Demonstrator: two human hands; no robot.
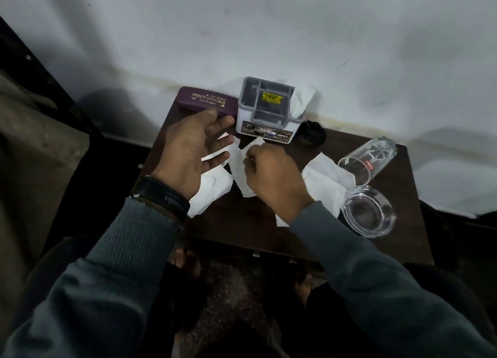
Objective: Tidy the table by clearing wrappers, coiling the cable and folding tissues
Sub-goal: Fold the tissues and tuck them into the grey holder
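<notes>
White tissue point(238, 169) partly hidden under right hand point(274, 177), grip pinching it, left hand point(188, 153) grip wide

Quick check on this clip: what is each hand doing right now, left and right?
Left hand: open, palm up, holding nothing.
Right hand: fingers curled, pinching the middle tissue.

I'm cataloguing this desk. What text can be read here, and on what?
"PRINCE OPTICALS": maroon spectacle case; the smaller lines on it are blurred.
"OPEL": front label of the white organiser.
Too blurred to read: yellow sticker, red print on the tumbler, wristband lettering.
</notes>
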